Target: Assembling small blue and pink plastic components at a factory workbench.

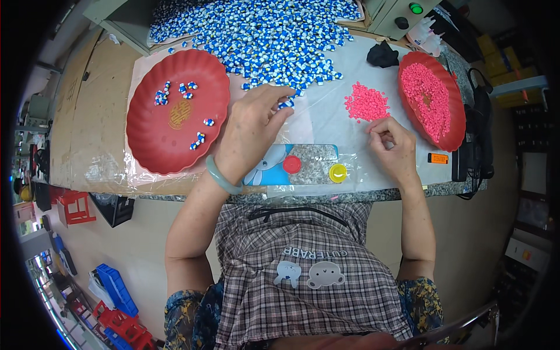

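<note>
I found the left hand point(254, 131) stretched over the clear plastic sheet point(321, 116), fingers bent, their tips pinching a blue-and-white piece point(286, 105) at the near edge of the large heap of blue-and-white pieces point(262, 32). The right hand point(394, 146) sat curled just below the small pile of pink pellets point(366, 104); its fingertips were closed together, but I could not tell whether a pellet was held. A left red tray point(157, 140) held a few blue-and-white pieces; the right red tray point(452, 125) held pink pellets. Open sheet lay between the hands. A red cap point(291, 164) and a yellow cap point(338, 172) stood near the counter edge point(361, 195). The heap ran out of view at the top.
</note>
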{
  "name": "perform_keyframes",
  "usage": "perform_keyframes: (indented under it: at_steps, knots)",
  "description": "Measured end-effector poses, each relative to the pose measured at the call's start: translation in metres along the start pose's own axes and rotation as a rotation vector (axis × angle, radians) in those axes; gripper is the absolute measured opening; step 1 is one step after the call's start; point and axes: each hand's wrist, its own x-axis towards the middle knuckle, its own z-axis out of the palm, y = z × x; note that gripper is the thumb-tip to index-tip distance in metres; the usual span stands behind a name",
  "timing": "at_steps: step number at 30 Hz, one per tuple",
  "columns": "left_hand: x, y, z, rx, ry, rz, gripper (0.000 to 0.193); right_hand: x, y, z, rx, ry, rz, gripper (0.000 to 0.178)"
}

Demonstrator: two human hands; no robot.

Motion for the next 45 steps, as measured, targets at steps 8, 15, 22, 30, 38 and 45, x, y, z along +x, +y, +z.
perform_keyframes:
  at_steps: [8, 15, 22, 30, 38, 45]
  knots:
    - [-0.005, 0.025, 0.020, -0.464, -0.231, -0.175, 0.018, -0.003, -0.026, -0.004, 0.423, -0.024, 0.186, 0.009]
    - [-0.004, 0.040, 0.032, -0.723, -0.416, -0.286, 0.014, -0.005, -0.059, -0.007, 0.278, -0.048, -0.034, 0.021]
    - [-0.002, 0.044, 0.028, -0.745, -0.498, -0.382, 0.013, 0.003, -0.077, -0.008, -0.149, 0.049, -0.510, 0.034]
    - [-0.003, 0.033, 0.032, -0.752, -0.444, -0.285, 0.009, 0.012, -0.095, -0.019, -0.281, -0.102, -0.605, 0.044]
    - [0.009, 0.043, 0.013, -0.899, -0.616, -0.496, 0.010, 0.010, -0.089, -0.014, -0.015, -0.053, -0.412, 0.033]
    - [0.003, 0.039, 0.018, -1.020, -0.587, -0.493, 0.011, -0.001, -0.087, -0.010, 0.141, -0.042, -0.186, 0.018]
